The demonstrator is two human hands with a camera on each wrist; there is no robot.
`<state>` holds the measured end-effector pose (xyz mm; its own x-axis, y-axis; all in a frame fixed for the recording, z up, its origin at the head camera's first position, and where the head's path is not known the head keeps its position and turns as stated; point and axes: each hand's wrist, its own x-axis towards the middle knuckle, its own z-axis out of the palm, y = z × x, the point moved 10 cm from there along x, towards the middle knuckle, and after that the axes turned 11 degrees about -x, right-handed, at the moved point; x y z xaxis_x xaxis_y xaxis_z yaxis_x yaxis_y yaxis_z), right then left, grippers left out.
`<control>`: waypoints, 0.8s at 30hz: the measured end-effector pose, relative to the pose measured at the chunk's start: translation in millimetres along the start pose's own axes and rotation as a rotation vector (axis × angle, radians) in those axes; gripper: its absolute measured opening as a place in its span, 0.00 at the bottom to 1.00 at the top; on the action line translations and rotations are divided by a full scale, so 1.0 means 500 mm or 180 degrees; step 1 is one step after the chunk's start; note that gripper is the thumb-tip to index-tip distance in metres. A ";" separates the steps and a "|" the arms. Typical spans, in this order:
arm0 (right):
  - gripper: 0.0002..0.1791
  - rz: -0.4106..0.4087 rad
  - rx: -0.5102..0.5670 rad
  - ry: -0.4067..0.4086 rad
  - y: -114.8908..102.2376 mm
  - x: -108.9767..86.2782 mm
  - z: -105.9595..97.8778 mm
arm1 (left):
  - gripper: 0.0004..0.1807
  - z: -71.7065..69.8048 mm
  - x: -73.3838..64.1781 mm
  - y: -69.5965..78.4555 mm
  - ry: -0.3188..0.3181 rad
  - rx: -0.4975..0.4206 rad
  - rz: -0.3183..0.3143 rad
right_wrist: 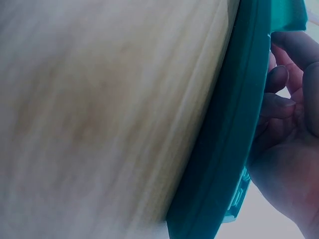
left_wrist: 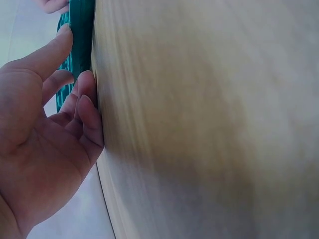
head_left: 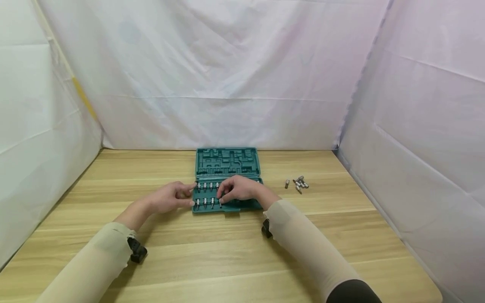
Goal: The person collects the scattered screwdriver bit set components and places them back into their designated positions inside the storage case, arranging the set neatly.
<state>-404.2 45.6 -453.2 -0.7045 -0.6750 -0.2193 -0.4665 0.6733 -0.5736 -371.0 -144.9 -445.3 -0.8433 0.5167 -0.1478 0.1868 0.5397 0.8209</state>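
A green tool case (head_left: 225, 208) lies unfolded on the table, its lid (head_left: 227, 162) tipped back behind the base. Two rows of silver bit sockets (head_left: 205, 202) stand in the left part of the base. My left hand (head_left: 166, 198) touches the case's left edge with its thumb and index finger; the left wrist view shows the thumb on the green rim (left_wrist: 82, 40). Over the middle of the base, my right hand (head_left: 239, 188) pinches a small bit socket (head_left: 220, 203) at the front row. The right wrist view hides that socket behind the case wall (right_wrist: 234, 119).
To the right of the case, several loose bit sockets (head_left: 301, 182) lie in a small group, one of them (head_left: 286, 184) a little apart. White cloth walls (head_left: 227, 75) enclose the wooden table (head_left: 212, 252) at the back and sides.
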 end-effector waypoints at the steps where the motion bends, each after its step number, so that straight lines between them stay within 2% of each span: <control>1: 0.05 0.0004 0.0011 -0.0001 0.001 0.001 0.000 | 0.43 0.000 0.000 -0.001 0.0002 0.0013 -0.0009; 19: 0.05 0.0018 -0.0014 -0.0015 -0.001 0.000 0.004 | 0.43 0.004 0.002 -0.012 -0.0038 -0.0029 -0.0040; 24: 0.06 -0.0025 -0.0058 0.0036 0.001 0.000 -0.003 | 0.43 0.001 0.004 -0.003 -0.0036 0.0000 0.0005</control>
<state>-405.1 46.2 -452.3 -0.7068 -0.6768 -0.2058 -0.4816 0.6735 -0.5608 -372.8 -144.4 -447.0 -0.8373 0.5250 -0.1525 0.1883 0.5388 0.8211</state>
